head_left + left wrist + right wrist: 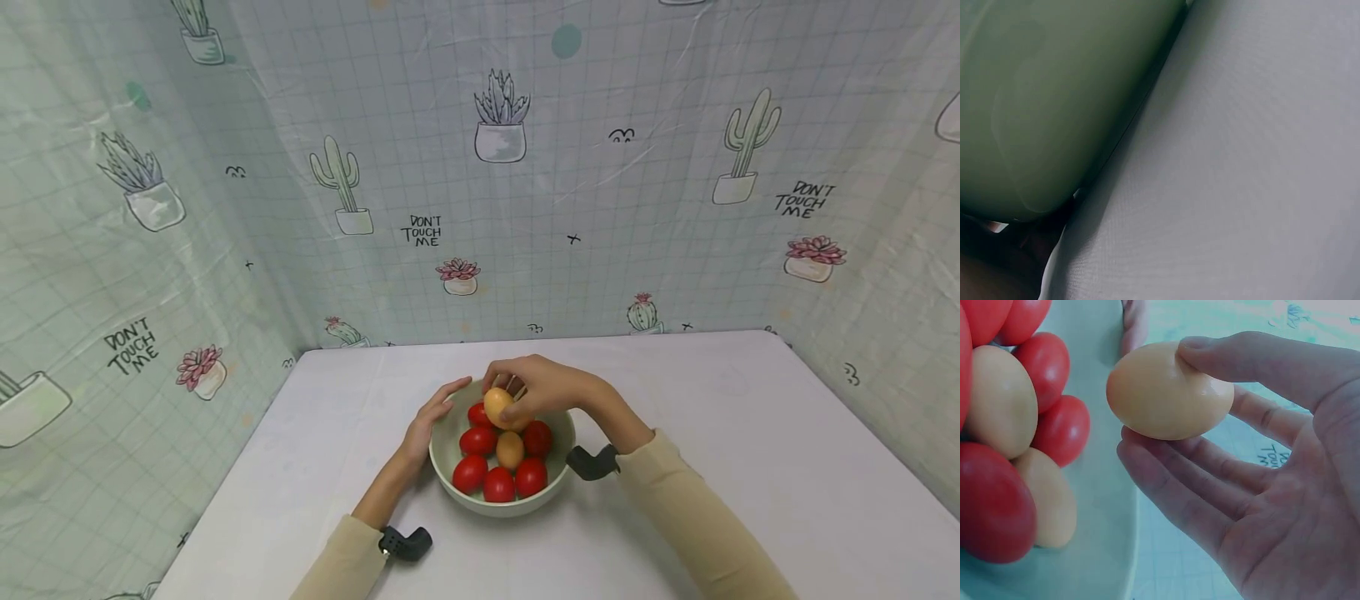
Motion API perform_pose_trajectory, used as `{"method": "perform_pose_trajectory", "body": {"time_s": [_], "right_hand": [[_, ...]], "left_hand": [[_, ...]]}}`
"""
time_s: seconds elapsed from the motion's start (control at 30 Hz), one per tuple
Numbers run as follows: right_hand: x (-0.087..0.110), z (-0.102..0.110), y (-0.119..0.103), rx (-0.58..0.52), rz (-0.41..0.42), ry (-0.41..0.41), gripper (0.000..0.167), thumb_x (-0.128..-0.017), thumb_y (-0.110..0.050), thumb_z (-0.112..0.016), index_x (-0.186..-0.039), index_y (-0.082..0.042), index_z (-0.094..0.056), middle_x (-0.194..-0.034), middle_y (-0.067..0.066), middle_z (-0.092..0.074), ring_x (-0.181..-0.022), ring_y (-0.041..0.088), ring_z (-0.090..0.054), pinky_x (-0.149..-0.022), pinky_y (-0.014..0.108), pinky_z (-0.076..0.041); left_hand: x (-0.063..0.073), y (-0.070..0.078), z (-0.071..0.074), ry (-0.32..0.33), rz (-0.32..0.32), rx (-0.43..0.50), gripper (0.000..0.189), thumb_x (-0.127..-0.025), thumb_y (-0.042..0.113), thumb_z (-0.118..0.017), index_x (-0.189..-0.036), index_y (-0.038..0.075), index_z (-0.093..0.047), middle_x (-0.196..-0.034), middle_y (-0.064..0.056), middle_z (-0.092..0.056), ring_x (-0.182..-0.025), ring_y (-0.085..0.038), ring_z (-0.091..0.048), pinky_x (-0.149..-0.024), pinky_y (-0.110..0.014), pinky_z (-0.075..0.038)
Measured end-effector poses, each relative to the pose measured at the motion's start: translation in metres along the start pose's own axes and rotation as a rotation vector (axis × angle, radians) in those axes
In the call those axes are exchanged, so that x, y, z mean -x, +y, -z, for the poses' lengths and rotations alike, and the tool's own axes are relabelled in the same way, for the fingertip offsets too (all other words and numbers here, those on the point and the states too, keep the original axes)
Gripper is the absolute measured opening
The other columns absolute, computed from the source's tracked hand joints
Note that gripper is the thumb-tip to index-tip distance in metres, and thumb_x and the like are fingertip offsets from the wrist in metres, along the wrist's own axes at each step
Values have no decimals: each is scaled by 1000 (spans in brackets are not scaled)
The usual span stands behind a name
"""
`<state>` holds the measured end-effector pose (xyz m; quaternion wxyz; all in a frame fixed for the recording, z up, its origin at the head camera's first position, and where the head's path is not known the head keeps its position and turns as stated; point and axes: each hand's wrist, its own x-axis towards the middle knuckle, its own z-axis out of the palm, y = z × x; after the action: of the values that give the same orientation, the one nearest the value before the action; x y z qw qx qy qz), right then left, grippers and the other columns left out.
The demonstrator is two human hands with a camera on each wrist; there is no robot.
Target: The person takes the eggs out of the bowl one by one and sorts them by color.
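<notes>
Pinching a tan egg (497, 406) between thumb and fingers, a right hand (551, 385) holds it above the far part of a pale green bowl (446, 435) on a white table (675, 392). The left hand (424, 427) rests against the bowl's left side, its visible fingers extended and slightly apart. Red eggs (469, 473) and other tan eggs (510, 450) lie inside.
</notes>
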<state>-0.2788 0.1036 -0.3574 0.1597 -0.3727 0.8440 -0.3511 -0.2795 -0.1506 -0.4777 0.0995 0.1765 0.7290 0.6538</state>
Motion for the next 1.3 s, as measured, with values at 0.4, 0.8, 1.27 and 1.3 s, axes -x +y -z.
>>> {"method": "perform_pose_trajectory", "body": {"time_s": [0.4,0.8,1.27,1.3], "right_hand": [[29,10,5,-92,-24,136,36,-92,-19,-74,-126,-21,-66,-119,-1,-69,-114,21,-63,-98,39,-58],[59,23,25,-95,-16,284,39,-91,-14,-74,-129,-16,-67,-124,3,-69,-115,25,-66,-96,42,-60],[98,35,53,-112,-47,393,48,-94,-21,-76,-140,-18,-63,-138,9,-65,-119,29,-64,-93,33,-59],[101,36,55,-116,-51,403,50,-94,-20,-76,-142,-17,-61,-138,10,-65,-119,30,-64,-93,32,-59]], "left_hand": [[4,4,-3,16,17,-13,52,-108,25,-26,-157,22,-42,-167,-2,-37,-155,-27,-35,-123,-34,-37],[5,3,-3,11,7,-2,52,-109,25,-26,-158,21,-42,-167,-3,-37,-154,-28,-36,-118,-26,-41],[5,4,-4,20,15,-8,52,-109,25,-26,-157,23,-43,-166,-2,-38,-154,-27,-36,-116,-21,-41],[5,4,-4,20,13,-10,52,-109,25,-26,-158,22,-42,-166,-3,-38,-154,-28,-36,-117,-23,-41]]}}
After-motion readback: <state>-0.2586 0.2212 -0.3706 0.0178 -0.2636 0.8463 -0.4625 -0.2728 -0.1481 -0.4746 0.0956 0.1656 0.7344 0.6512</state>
